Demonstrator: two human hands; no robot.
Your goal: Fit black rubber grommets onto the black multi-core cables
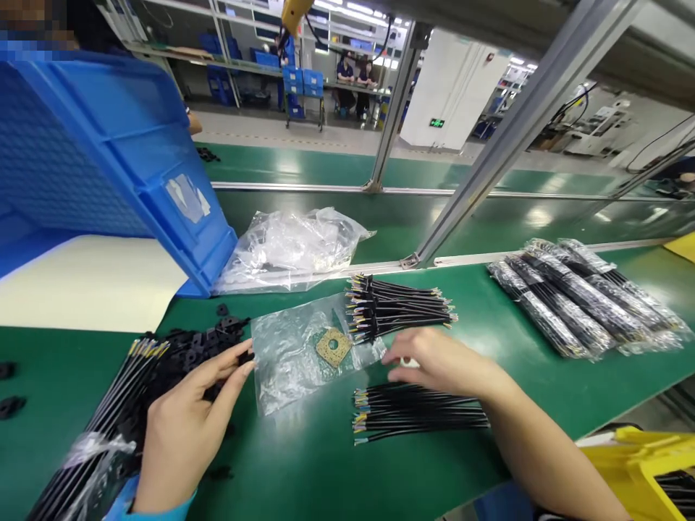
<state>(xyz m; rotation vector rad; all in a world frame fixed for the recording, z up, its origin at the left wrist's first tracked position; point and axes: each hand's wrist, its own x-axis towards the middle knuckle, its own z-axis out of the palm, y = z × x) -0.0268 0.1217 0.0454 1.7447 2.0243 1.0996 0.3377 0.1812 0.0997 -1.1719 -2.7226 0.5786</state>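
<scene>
My left hand pinches a small black part at the left edge of a clear plastic bag. On the bag lies a tan square piece with a round hole. My right hand is at the bag's right end, thumb and fingers curled and apart, nothing visible between them. Just beyond the bag is a bundle of short black cables. Under and in front of my right hand lies another row of black cables. A heap of black parts sits beyond my left hand.
A tilted blue bin stands at the left, with crumpled clear plastic beside it. Bagged cable bundles lie at the right. More black cables lie at the left front. A yellow bin is at the lower right; a metal post rises behind.
</scene>
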